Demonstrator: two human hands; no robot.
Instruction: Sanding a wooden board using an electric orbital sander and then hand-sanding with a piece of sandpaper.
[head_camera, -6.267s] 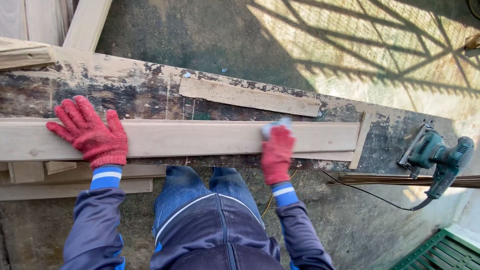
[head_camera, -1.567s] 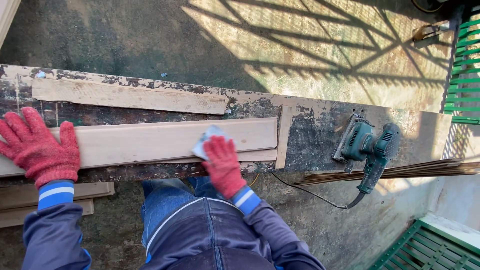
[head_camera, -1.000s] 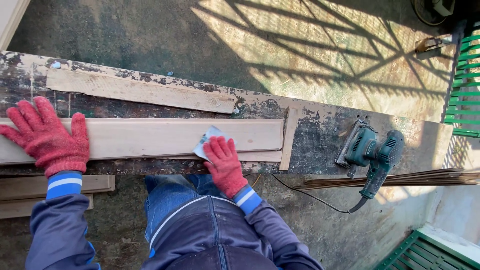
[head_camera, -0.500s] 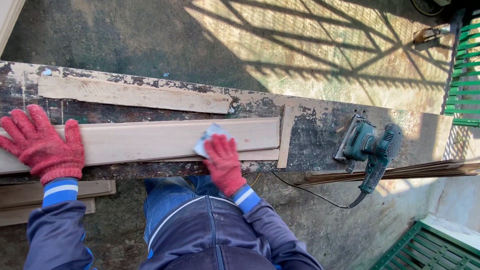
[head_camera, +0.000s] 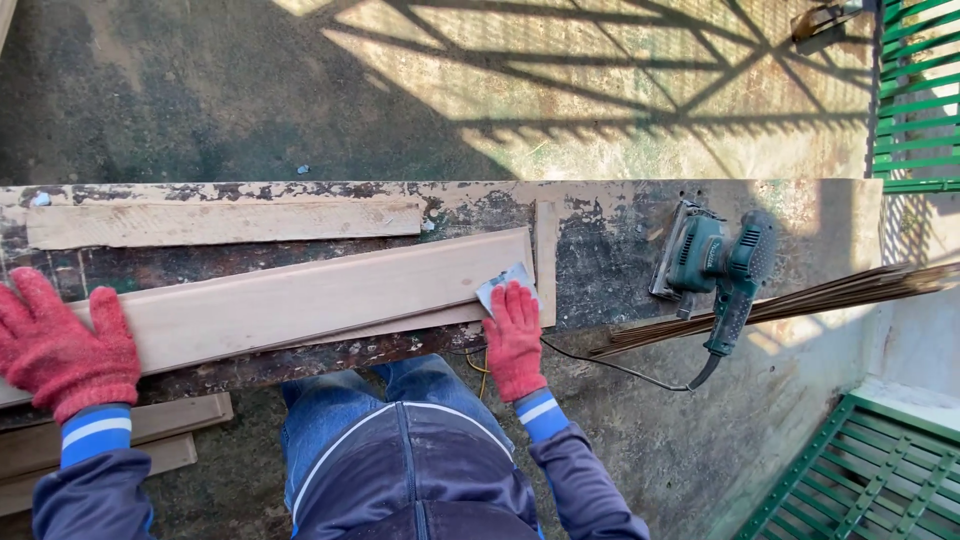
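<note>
Right hand (head_camera: 514, 338) in red glove, fingers pressed flat on pale sandpaper sheet (head_camera: 503, 287); most of sheet hidden beneath fingers, only top corner visible. Sheet at right end of long pale plank (head_camera: 300, 300) lying on worn bench (head_camera: 600, 250). Left hand (head_camera: 62, 345), gloved, spread flat on plank's left end; plank's tip cut off by frame edge. Green sander (head_camera: 712, 265) rests on bench further right, cord trailing off edge.
</note>
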